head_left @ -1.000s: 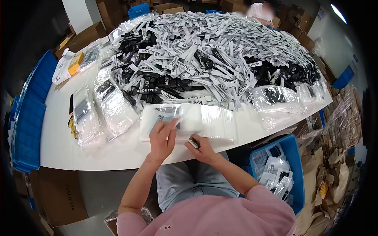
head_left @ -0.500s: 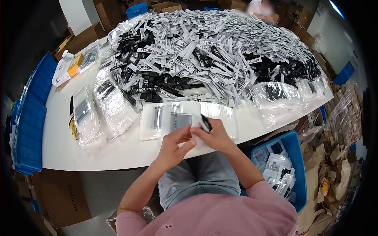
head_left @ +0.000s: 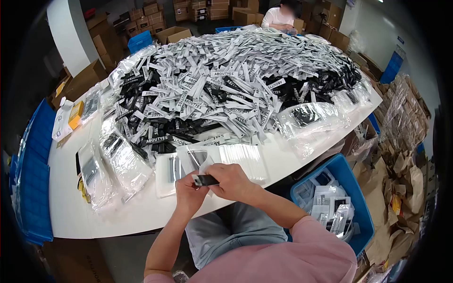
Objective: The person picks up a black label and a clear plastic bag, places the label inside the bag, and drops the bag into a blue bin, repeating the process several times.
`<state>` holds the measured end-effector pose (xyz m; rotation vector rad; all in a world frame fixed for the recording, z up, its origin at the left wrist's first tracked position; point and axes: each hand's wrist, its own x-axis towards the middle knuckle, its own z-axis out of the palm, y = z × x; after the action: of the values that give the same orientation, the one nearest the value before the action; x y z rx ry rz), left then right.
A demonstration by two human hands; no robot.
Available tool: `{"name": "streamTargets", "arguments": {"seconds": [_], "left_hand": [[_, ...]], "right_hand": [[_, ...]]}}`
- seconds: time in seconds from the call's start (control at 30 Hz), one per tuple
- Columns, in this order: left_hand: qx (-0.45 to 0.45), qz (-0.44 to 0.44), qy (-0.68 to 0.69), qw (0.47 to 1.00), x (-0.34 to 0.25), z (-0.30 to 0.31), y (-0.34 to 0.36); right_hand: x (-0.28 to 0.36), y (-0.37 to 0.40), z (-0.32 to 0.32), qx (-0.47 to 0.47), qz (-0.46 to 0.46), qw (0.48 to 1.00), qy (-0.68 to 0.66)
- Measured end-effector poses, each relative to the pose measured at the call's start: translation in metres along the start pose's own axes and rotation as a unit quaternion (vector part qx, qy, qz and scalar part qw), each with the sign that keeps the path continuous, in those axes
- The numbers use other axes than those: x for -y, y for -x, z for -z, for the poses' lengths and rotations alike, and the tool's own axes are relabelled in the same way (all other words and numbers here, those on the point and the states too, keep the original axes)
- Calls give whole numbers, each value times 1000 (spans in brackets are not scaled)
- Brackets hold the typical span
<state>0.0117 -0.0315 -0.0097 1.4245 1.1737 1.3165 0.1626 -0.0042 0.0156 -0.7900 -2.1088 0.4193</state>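
Both my hands meet over the front edge of the white table (head_left: 66,207). Between them is a small black strip (head_left: 206,180) with a pale end. My left hand (head_left: 189,192) pinches its left end, and my right hand (head_left: 231,181) is closed round its other end. A clear plastic bag (head_left: 193,158) rises just behind my fingers. Stacked clear bags (head_left: 243,160) lie flat beyond my right hand. Behind them spreads a large heap of black and white printed strips (head_left: 212,89).
More bagged packs lie at the left (head_left: 94,177) and right (head_left: 311,118). A blue bin (head_left: 365,226) with filled clear packets stands at the right, below the table edge. Blue crates (head_left: 35,174) line the left. A person (head_left: 278,18) sits across the table.
The view has tilted up and shifted, showing the person across the table more fully. My hands have come together, and the black strip, upright before, now lies level between them.
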Motion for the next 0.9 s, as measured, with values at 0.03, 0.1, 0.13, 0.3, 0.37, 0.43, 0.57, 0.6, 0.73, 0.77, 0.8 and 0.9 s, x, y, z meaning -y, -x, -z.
{"name": "streamTargets", "arguments": {"seconds": [0.03,0.1,0.13,0.3,0.37,0.43,0.57,0.6,0.73,0.77,0.8,0.9], "left_hand": [[13,-21,-66,998,-5,2,-5],[18,-77,-140,987,-5,7,-12],[22,-111,-154,981,2,16,-20],[22,-56,-96,994,3,22,-40],[114,-48,-142,982,-14,23,-35],[75,-125,-243,959,-30,12,-27],[-39,-355,-432,828,-52,13,-40],[-43,-358,-433,826,-51,11,-45],[-110,-270,-344,893,-37,5,-59],[-124,-249,-269,922,-30,2,-59],[-116,-262,-302,909,-39,-3,-51],[-38,-414,-414,810,-26,-13,-33]], "right_hand": [[3,0,2,6,11,1000,25],[5,2,3,20,0,999,25],[10,3,4,19,21,999,21],[11,-2,1,-20,18,998,-58],[8,-11,7,-31,40,996,-70],[-4,-11,13,-40,46,998,-27],[-34,-11,-1,-100,-41,993,45],[-32,-14,-2,-151,-51,987,31],[-8,-4,-8,-90,-70,993,32],[-12,-2,-12,-95,-63,993,31],[-21,0,-20,-85,-102,989,-63],[-50,-2,-48,-152,-37,967,-200]]}}
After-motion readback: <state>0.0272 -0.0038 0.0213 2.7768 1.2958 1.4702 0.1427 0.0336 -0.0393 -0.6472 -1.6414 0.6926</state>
